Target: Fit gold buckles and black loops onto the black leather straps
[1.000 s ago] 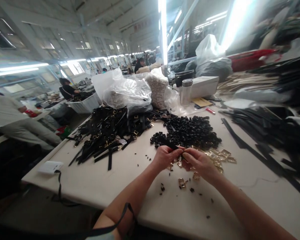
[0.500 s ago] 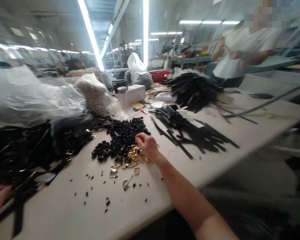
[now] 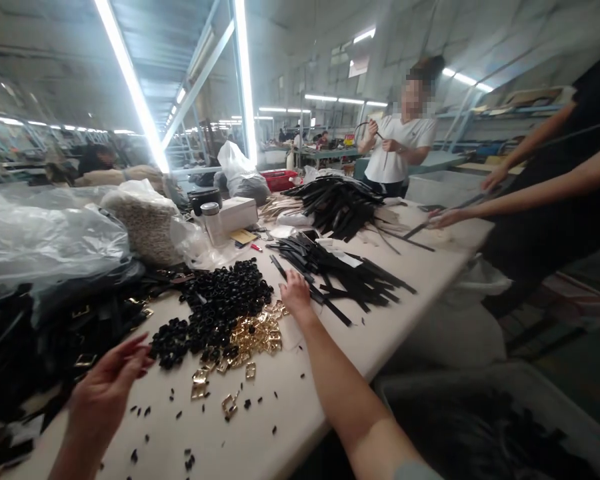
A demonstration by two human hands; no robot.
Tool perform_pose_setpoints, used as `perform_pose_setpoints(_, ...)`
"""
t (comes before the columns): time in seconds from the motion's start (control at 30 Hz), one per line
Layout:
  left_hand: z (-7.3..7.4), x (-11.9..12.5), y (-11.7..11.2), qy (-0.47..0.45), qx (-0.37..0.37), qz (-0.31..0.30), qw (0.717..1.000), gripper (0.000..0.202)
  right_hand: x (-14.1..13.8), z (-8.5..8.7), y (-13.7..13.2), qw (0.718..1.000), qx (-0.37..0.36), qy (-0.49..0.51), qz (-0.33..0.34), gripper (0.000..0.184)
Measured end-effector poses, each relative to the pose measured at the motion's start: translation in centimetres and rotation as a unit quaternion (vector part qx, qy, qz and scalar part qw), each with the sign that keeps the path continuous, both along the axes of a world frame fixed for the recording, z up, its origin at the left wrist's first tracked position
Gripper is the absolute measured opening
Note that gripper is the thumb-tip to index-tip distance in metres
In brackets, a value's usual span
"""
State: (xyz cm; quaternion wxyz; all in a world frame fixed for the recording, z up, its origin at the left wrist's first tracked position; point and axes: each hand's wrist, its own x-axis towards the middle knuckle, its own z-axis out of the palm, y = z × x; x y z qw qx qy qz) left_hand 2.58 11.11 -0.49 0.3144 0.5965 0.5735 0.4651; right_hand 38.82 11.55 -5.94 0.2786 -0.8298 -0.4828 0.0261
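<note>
My left hand is raised over the near left of the table, its fingers stretched and slightly apart with nothing seen in them. Just beyond its fingertips lie small black loops in a heap. Gold buckles are piled against the near right side of that heap. My right hand reaches past the buckles to the edge of a pile of black straps. Its fingers are extended beside the end of one strap; whether they touch it I cannot tell.
Black strap goods with buckles and a clear plastic bag crowd the left. Behind the loops stand a jar and a white box. One co-worker stands across; another's arm reaches in from the right.
My right hand has gone from the buckles and loops to the strap pile. My left hand has come up from the dark goods into fuller view. The view has swung right.
</note>
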Motion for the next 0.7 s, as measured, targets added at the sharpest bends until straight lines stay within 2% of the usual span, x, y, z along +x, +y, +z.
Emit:
perform_pose_setpoints(0.1,-2.3,3.9,-1.1,-0.032,-0.03,-0.083,0.996,0.049,0.2,-0.7,-0.3,0.999,-0.031,-0.008,-0.022,0.036)
perform_pose_setpoints(0.17,-3.5,5.3,-1.9,-0.049,-0.053,-0.103,0.992,0.055,0.3,-0.8,-0.5,0.998,-0.048,-0.016,-0.032,0.03)
perform_pose_setpoints(0.33,-5.7,5.6,-2.2,-0.095,-0.153,-0.121,0.976,0.061,0.5,0.0,-0.6,0.995,-0.081,-0.028,-0.054,0.03)
perform_pose_setpoints(0.43,-6.2,5.4,-1.9,-0.106,-0.161,-0.127,0.973,0.062,0.9,0.8,-0.3,0.993,-0.109,-0.021,-0.05,0.029)
perform_pose_setpoints(0.57,-6.2,5.5,-2.0,-0.102,-0.151,-0.14,0.973,0.061,1.9,2.7,-0.4,0.989,-0.141,0.001,-0.04,0.025)
perform_pose_setpoints(0.7,-5.6,5.9,-2.1,-0.123,-0.137,-0.146,0.972,0.06,0.7,5.3,-0.9,0.994,-0.105,0.012,0.014,0.028)
